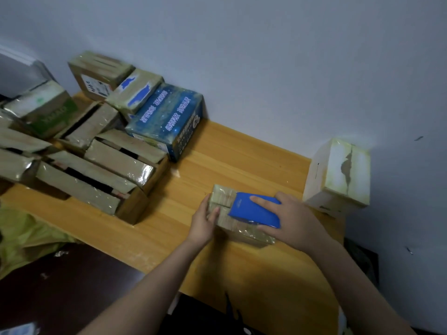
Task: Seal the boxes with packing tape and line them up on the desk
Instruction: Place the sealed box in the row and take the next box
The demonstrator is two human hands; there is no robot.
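Observation:
A small brown cardboard box (pixel 225 199) with shiny tape over it lies on the wooden desk (pixel 217 153) near its front right. My left hand (pixel 205 218) grips the box's left end. My right hand (pixel 290 221) holds a blue tape dispenser (pixel 254 211) flat on the box's top, index finger stretched along it. A white taped box (pixel 338 177) stands upright at the desk's right edge against the wall.
Several taped cardboard boxes (pixel 108 165) crowd the desk's left half. A dark blue printed box (pixel 169 119) lies behind them by the wall. A yellow bag (pixel 21 235) sits at lower left. Bare desk shows between the pile and my hands.

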